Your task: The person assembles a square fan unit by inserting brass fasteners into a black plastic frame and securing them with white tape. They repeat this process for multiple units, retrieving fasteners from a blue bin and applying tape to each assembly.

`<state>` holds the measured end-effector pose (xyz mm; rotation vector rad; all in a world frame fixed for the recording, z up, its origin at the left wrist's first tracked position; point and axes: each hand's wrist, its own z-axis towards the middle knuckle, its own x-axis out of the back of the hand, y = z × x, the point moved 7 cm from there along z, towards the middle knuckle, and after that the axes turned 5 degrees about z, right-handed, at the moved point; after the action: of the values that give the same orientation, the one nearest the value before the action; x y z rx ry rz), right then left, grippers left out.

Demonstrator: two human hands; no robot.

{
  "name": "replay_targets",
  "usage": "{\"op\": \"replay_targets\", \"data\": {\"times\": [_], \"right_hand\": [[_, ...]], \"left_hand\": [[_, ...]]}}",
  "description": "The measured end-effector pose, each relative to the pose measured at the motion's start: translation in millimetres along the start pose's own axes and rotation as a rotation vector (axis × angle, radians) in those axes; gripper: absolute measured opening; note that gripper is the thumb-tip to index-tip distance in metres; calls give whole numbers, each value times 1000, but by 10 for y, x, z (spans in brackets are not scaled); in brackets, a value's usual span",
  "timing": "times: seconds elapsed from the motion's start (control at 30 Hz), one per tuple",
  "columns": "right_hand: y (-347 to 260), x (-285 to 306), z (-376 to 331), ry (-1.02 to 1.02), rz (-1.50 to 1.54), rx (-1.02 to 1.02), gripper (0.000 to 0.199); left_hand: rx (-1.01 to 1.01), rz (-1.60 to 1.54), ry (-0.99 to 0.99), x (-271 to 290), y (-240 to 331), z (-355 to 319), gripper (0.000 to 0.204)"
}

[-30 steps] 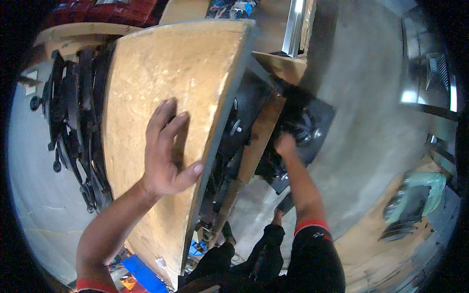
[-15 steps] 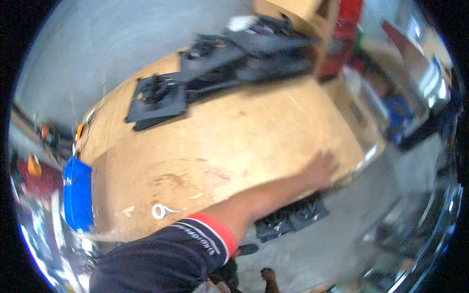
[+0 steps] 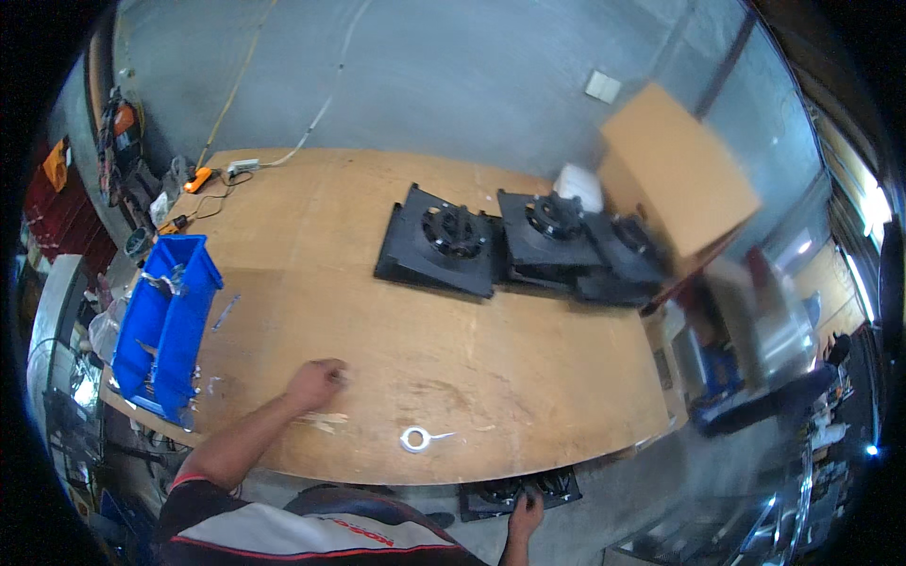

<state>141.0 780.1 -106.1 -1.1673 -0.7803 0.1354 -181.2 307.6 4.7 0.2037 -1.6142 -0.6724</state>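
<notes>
My left hand (image 3: 318, 385) is over the left front part of the wooden table (image 3: 311, 245). Its fingers are curled in, and whatever they may hold is hidden. Low in front of the table's near edge is my right hand (image 3: 528, 511), also with bent fingers; I cannot make out anything in them. Behind it, lower than the tabletop, lies a black panel with round parts (image 3: 481, 502). A roll of white tape (image 3: 413, 440), its end pulled loose, rests near the front edge, to the right of my left hand.
Black panels with raised round rings (image 3: 406, 247) stand in a row toward the back right, beside an open cardboard box (image 3: 675, 174). A blue bin (image 3: 184, 325) holding small parts sits at the left edge. Cables and an orange tool (image 3: 198, 179) lie at the back left.
My left arm has swung from the table's right side to its left front. The view has turned and levelled, so the table, bin and panels appear shifted.
</notes>
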Motion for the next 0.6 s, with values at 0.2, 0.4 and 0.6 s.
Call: {"op": "replay_targets", "data": {"times": [0.2, 0.4, 0.6], "right_hand": [[-2663, -1870, 1160, -508, 39, 396, 32], [-3861, -3367, 2391, -480, -220, 625, 46], [-3559, -4675, 3106, -730, 56, -66, 45]], "left_hand": [[380, -148, 264, 677, -973, -1037, 28], [560, -423, 225, -506, -712, -2349, 30], [1108, -280, 75, -874, -945, -3676, 34]]}}
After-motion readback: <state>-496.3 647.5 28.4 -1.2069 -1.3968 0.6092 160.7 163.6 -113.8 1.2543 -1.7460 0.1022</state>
